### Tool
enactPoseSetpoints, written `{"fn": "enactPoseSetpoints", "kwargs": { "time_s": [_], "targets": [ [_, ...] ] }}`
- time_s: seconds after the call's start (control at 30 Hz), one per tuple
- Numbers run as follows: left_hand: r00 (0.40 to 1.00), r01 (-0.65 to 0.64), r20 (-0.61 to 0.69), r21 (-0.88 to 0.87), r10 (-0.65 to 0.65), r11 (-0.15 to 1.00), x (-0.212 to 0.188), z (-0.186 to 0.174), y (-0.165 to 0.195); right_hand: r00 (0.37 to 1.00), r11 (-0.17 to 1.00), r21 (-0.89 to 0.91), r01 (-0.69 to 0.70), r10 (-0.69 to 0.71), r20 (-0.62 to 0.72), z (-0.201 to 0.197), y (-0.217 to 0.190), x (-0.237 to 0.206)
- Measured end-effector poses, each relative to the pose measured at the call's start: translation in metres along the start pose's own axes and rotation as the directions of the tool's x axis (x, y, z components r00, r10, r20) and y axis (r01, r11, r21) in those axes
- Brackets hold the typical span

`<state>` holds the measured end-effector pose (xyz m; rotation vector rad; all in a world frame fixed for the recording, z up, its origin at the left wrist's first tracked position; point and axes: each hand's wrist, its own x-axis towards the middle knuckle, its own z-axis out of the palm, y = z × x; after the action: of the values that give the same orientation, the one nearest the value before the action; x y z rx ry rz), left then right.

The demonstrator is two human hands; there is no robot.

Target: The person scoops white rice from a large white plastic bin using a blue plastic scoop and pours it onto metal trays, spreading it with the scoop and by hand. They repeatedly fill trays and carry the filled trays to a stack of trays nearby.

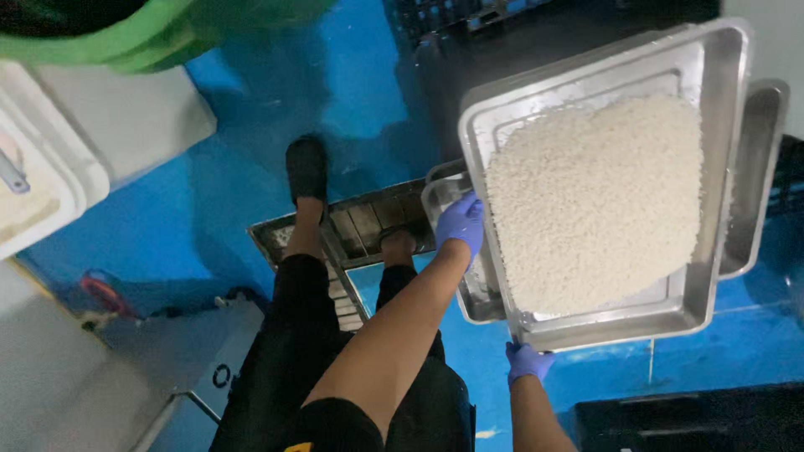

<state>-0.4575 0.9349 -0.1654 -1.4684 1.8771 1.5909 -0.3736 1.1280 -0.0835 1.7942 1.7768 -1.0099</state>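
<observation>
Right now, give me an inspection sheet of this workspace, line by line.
Surface: blue floor, with a metal drain grate underfoot.
Job's things: top steel tray holding a bed of white rice, stacked over more steel trays.
Clutter: green tub and white bin at upper left; black crate at lower right.
Grippers: left hand in a purple glove grips the tray's left edge; right hand, gloved, grips the near edge.
Cables: nothing seen.
Surroundings: dim; the person's black shoe.
</observation>
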Motion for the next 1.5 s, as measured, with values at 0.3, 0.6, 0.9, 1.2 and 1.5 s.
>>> {"fn": "enactPoseSetpoints", "kwargs": {
  "time_s": [0.3,0.6,0.9,1.2,1.5],
  "targets": [
    [0.991,0.132,0.022,0.056,-0.133,0.99,0.004,-0.009,-0.003,0.988,0.992,-0.121,-0.029,0.047,0.149,-0.001,0.015,-0.006],
    [0.985,0.165,0.055,-0.012,-0.164,0.986,0.005,-0.013,-0.001,0.976,0.983,-0.171,-0.061,0.095,0.198,-0.003,0.011,-0.017],
    [0.991,0.076,0.105,0.034,-0.079,0.997,0.009,-0.023,0.004,0.968,0.979,-0.202,0.011,0.04,0.249,-0.005,0.022,-0.001],
    [0.992,-0.002,0.127,0.042,-0.003,0.999,0.01,-0.027,0.0,0.984,0.963,-0.249,-0.107,0.139,0.113,0.001,0.013,-0.009],
    [0.978,0.063,0.193,0.067,-0.075,0.996,0.009,-0.033,0.002,0.988,0.969,-0.235,-0.079,0.108,0.114,-0.004,0.017,-0.007]
  ]
}}
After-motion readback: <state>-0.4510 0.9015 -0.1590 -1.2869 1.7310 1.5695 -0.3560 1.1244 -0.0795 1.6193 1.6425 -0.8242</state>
